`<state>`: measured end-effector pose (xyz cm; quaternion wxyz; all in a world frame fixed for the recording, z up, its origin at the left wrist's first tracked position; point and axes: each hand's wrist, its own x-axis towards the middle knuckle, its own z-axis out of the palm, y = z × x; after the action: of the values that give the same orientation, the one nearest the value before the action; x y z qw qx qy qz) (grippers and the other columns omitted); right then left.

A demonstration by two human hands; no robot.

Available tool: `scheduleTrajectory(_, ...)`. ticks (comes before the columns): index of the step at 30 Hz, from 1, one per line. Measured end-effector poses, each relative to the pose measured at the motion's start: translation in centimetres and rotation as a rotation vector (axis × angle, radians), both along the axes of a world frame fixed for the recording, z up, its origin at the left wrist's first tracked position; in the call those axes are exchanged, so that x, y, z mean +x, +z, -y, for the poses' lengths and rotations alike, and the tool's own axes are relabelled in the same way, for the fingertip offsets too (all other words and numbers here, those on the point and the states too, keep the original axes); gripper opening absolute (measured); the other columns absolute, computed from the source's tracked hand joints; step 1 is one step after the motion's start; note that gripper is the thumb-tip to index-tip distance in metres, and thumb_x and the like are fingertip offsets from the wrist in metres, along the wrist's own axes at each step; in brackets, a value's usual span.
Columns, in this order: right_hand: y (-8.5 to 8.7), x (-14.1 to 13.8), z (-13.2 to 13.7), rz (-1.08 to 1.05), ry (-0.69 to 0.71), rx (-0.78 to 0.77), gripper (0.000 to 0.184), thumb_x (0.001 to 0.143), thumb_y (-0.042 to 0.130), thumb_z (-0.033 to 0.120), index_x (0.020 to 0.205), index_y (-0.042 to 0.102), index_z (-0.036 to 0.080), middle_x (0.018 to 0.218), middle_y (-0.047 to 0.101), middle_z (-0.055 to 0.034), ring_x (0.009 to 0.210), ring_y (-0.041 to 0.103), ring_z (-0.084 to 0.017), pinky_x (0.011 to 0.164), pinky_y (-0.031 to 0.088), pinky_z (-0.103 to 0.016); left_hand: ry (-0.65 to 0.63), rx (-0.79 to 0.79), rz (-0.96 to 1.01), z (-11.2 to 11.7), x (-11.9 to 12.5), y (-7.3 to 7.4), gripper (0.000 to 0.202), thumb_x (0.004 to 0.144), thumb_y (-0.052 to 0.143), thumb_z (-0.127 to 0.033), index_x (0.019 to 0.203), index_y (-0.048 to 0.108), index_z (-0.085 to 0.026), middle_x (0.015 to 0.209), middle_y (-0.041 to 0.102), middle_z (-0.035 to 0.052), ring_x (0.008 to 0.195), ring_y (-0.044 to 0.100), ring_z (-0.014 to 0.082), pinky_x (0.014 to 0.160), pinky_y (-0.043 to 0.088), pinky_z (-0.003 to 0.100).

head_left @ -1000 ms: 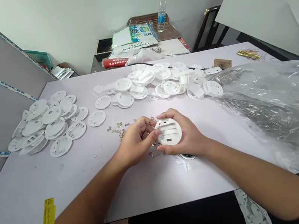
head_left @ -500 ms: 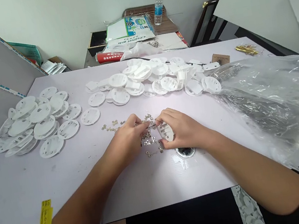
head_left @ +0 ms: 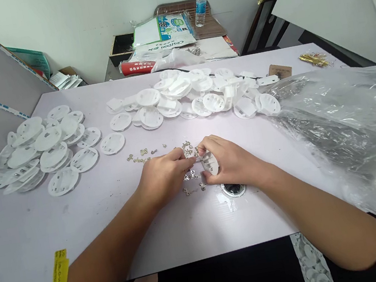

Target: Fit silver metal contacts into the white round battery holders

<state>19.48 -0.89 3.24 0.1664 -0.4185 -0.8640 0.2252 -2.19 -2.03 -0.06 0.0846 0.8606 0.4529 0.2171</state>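
Observation:
My right hand (head_left: 229, 160) grips a round white plastic cover (head_left: 211, 165) by its edge, tilted so that its slotted inner face and small metal parts show. Against its left edge, my left hand (head_left: 164, 173) is closed in a pinch on a thin metal piece (head_left: 198, 160), mostly hidden by the fingertips. Small metal contacts (head_left: 192, 175) lie scattered on the table under and around both hands. A round black-centred disc with a silver rim (head_left: 233, 189) sits just below my right wrist, partly covered by it.
White round covers are piled at the left (head_left: 49, 137) and along the back (head_left: 179, 89) of the table (head_left: 175, 239). A large clear plastic bag (head_left: 346, 119) spreads over the right side. Gold-coloured strips (head_left: 314, 59) lie at the back right. A water bottle (head_left: 201, 1) stands behind.
My left hand has moved a little to the right, bringing its fingertips closer to the white cover. My right hand keeps its hold on the cover. The view has shifted slightly.

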Motion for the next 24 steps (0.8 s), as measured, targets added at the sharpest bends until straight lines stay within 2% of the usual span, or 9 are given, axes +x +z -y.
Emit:
scheduleTrajectory(7,-0.2,-0.2,0.0,-0.017,0.000,0.016,0.035,0.070,0.067,0.017,0.094,0.042,0.023,0.094,0.054,-0.0034,0.089,0.054,-0.021,0.071,0.045,-0.033,0.011,-0.022,-0.002,0.0,0.1,0.1,0.031,0.091,0.050,-0.018,0.099,0.078,-0.030,0.081,0.065,0.0015,0.056,0.041,0.0101,0.049,0.021,0.025)
scheduleTrajectory(14,0.0,-0.4,0.0,-0.001,0.019,0.038,0.034,0.071,0.066,0.015,0.093,0.042,0.022,0.093,0.054,-0.0034,0.088,0.054,-0.021,0.072,0.044,-0.033,0.008,0.021,-0.099,0.2,0.3,0.3,0.030,0.083,0.049,-0.011,0.090,0.074,-0.027,0.080,0.062,0.0014,0.054,0.034,0.0106,0.047,0.015,0.026)
scheduleTrajectory(24,-0.3,-0.5,0.0,-0.014,0.042,0.070,0.034,0.070,0.065,0.016,0.089,0.038,0.023,0.091,0.055,-0.0040,0.085,0.052,-0.022,0.069,0.042,-0.034,0.046,-0.062,-0.244,1.1,1.9,2.5,0.020,0.079,0.052,-0.005,0.082,0.066,-0.019,0.073,0.048,0.0019,0.050,0.023,0.0095,0.047,0.010,0.030)
